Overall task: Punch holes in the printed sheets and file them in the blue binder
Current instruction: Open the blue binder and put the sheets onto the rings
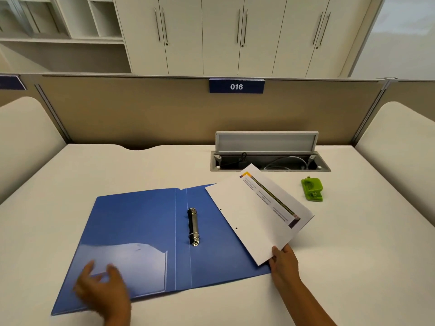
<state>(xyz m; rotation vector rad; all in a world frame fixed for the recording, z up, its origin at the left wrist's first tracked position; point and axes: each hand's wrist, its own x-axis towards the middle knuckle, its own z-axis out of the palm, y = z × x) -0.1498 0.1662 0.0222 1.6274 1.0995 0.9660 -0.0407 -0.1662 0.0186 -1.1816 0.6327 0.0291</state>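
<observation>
The blue binder (pixel 141 231) lies open and flat on the desk, its metal two-ring mechanism (pixel 193 227) near the spine. My right hand (pixel 282 260) grips the near corner of the printed sheets (pixel 254 212), held tilted over the binder's right cover; two punched holes show along their left edge. My left hand (pixel 103 290), blurred, hovers with fingers apart over the binder's lower left corner by the clear pocket. A green hole punch (pixel 312 189) stands on the desk to the right of the sheets.
An open cable tray (pixel 270 161) with its lid raised is set into the white desk (pixel 353 255) behind the sheets. A beige partition (pixel 141 114) with a "016" sign closes the back. Rounded side panels flank the desk.
</observation>
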